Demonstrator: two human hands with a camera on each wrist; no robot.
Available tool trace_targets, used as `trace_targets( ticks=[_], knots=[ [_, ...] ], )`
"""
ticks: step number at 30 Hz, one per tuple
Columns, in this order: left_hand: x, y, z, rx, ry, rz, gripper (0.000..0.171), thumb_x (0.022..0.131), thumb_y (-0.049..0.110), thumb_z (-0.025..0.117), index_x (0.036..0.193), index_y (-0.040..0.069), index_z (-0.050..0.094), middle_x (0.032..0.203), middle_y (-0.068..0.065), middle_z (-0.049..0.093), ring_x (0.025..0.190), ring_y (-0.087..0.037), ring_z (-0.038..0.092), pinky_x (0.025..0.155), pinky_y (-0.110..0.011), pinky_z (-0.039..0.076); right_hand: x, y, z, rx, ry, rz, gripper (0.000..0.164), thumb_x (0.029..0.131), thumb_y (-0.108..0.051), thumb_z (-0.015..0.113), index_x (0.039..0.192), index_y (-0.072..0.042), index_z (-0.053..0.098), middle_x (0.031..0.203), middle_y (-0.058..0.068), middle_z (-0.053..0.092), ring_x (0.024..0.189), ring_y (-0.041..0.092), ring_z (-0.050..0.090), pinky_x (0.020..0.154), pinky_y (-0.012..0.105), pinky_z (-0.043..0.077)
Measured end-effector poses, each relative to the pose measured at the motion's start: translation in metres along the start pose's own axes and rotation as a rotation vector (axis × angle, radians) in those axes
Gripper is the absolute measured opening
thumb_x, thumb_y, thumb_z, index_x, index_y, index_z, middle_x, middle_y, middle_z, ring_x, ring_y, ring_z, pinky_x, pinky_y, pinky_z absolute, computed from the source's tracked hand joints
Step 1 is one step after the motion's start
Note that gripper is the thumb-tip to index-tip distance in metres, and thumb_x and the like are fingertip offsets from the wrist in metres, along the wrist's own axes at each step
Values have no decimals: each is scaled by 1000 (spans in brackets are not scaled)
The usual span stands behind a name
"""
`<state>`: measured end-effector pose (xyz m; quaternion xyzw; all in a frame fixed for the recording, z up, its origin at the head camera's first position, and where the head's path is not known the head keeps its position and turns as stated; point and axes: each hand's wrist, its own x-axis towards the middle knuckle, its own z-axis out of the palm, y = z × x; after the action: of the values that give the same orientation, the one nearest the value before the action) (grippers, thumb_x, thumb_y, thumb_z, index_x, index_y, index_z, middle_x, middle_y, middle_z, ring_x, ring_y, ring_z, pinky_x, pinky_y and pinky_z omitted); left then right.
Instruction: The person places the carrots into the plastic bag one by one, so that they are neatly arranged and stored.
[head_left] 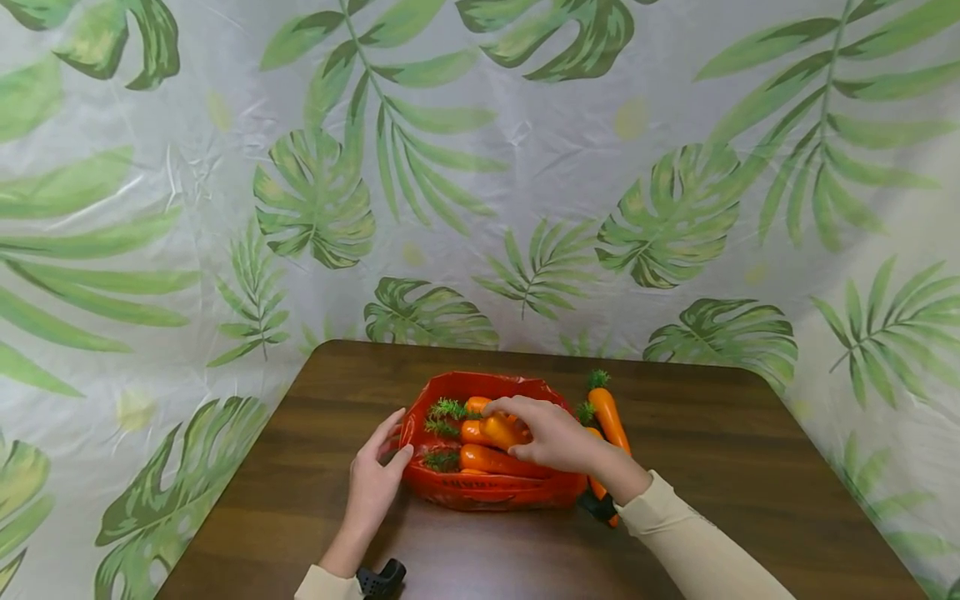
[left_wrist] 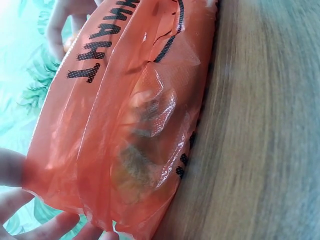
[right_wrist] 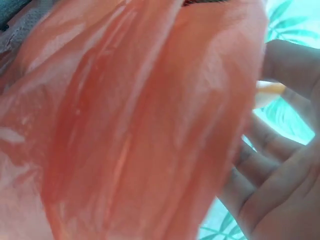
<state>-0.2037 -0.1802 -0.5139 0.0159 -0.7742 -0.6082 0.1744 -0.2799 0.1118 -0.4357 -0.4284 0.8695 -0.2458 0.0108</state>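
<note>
A red plastic bag (head_left: 487,496) lies on the table with its mouth facing up, several toy carrots (head_left: 498,461) with green tops inside it. Over the bag's mouth my right hand (head_left: 551,435) holds an orange toy carrot (head_left: 498,432) between thumb and fingers; most of this carrot shows below the fingers. My left hand (head_left: 375,479) is at the bag's left end, fingers fairly straight and thumb apart, touching the plastic rim. In the left wrist view its fingertips (left_wrist: 67,222) meet the edge of the bag.
To the right of the bag, a toy carrot (head_left: 609,417) lies on the brown wooden table (head_left: 712,483), with another beside it partly behind my right wrist. A leaf-patterned sheet (head_left: 540,167) hangs behind the table. A black wrist device (head_left: 382,577) is on my left wrist.
</note>
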Motion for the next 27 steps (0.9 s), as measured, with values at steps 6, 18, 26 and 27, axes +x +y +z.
trace_targets(
  ticks=[6,18,26,27],
  knots=[
    [0,2,1,9,2,5,54,92,4,71,142,20,59,133,-10,63,115,-33,63,85,-41,58,3,5,7,-10,-60,-12,59,83,-7,81,133,-29,59,134,-10,57,98,12,57,74,27,52],
    [1,0,1,2,-1,-5,54,93,4,70,142,21,59,132,-10,63,114,-32,63,84,-39,59,8,7,18,-52,-144,-34,65,80,-6,82,134,-34,59,130,-16,58,91,10,56,69,26,49],
    [1,1,0,4,2,-13,54,93,3,70,142,21,59,132,-10,63,114,-32,63,85,-39,59,10,7,21,-74,-150,-69,63,79,-6,85,132,-31,61,136,-16,56,124,14,54,88,36,54],
    [1,1,0,4,1,-14,54,93,3,70,142,21,59,132,-10,63,114,-32,63,85,-39,58,10,6,22,-75,-151,-69,64,79,-6,85,132,-31,61,135,-16,57,125,14,53,89,37,54]
  ],
)
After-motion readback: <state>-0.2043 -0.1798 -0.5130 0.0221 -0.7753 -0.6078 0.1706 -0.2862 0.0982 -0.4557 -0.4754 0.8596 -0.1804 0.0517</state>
